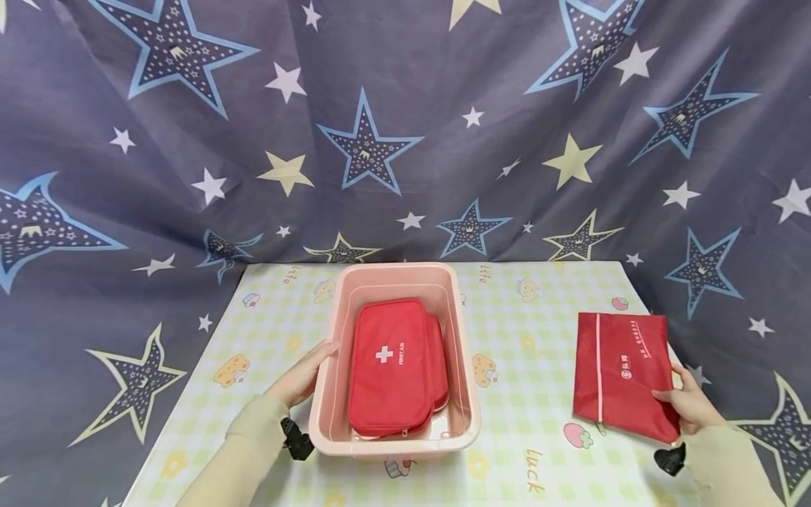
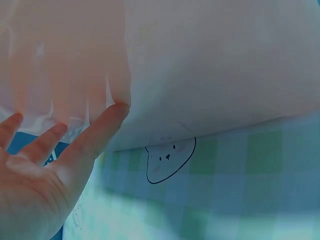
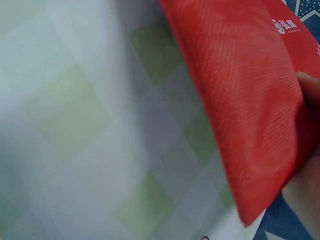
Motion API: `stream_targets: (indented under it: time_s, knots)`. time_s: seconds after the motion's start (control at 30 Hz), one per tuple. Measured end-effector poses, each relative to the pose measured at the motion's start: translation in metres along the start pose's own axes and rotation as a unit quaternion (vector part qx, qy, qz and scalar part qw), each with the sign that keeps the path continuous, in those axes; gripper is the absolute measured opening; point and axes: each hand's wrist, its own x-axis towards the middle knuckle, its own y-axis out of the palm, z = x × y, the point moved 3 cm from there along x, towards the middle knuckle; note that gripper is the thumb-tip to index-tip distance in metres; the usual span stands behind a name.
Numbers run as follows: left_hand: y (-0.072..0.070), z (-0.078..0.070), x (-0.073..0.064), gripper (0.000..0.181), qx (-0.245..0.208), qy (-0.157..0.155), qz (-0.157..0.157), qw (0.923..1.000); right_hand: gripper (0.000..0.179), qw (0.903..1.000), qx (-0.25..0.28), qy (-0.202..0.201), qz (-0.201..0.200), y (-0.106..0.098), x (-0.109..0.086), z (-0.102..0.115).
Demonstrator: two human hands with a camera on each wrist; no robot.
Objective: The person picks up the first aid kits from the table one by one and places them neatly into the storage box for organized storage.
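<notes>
A pink plastic bin (image 1: pixel 395 448) stands on the table. Inside it lies a red first aid bag (image 1: pixel 386 380) with a white cross, partly covering another red bag (image 1: pixel 438 359). My left hand (image 1: pixel 309 374) touches the bin's left side; in the left wrist view its fairly straight fingers lie against the pink wall (image 2: pixel 215 65). Over at the right, my right hand (image 1: pixel 690 403) pinches the right edge of a flat red zip pouch (image 1: pixel 624 394), thumb on top. The right wrist view shows the pouch's corner (image 3: pixel 250 125) above the tabletop; the fingers under it are hidden.
The table wears a green-checked cloth (image 1: pixel 526 394) printed with bears and strawberries. Behind it hangs a dark curtain (image 1: pixel 405 155) with stars, which also shows past the table's left and right edges. Tabletop lies between the bin and the pouch.
</notes>
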Motion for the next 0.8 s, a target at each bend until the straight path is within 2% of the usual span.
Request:
stream_targets:
  time_s: [0.33, 0.43, 0.67, 0.8]
  knots:
    - [0.000, -0.002, 0.001, 0.066, 0.010, -0.007, -0.006, 0.9999, 0.076, 0.9972, 0.065, -0.032, 0.017, 0.012, -0.001, 0.004]
    - [0.000, -0.002, 0.001, 0.065, 0.009, -0.009, -0.010, 0.9999, 0.075, 0.9937, 0.101, -0.038, 0.030, 0.019, -0.001, 0.008]
    - [0.000, -0.002, 0.001, 0.066, 0.007, -0.008, -0.013, 0.9999, 0.054, 0.9840, 0.165, -0.048, 0.049, 0.034, 0.001, 0.018]
    - [0.001, -0.001, 0.001, 0.066, 0.008, -0.011, -0.014, 0.9998, 0.060, 0.9816, 0.180, -0.042, 0.047, 0.038, 0.000, 0.025]
